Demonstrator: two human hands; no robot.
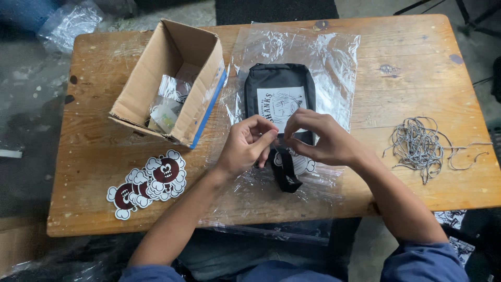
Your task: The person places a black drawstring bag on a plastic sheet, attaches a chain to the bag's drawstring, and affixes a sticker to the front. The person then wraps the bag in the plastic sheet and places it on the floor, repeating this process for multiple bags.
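1. You are looking down on a worn rectangular wooden table (412, 62) with scuffs and dark stains; it stands on a grey, speckled concrete floor (26, 99), with crumpled clear plastic (70, 21) lying on the ground past the far left corner.
2. A large clear plastic sheet (334, 57) is spread over the middle of the table, wrinkled and shiny, running over the near edge.
3. An open brown cardboard box (156, 68) with a blue-taped edge stands tilted to the left of the sheet, with small plastic-wrapped items inside.
4. A black fabric pouch with a white printed panel (279, 83) lies on the sheet at centre, its black strap (284, 175) pointing toward you.
5. A tangle of grey-and-white speckled cord (420, 143) sits near the right edge, well apart from the pouch.
6. A stack of die-cut white and dark-red cartoon stickers (151, 183) lies near the front left.
7. Your left hand (245, 146) and right hand (321, 138) meet over the pouch's near end, fingertips pressed together in a pinch; what they pinch is too small to tell.
8. A white sticker (302, 164) lies just under your right hand beside the strap.
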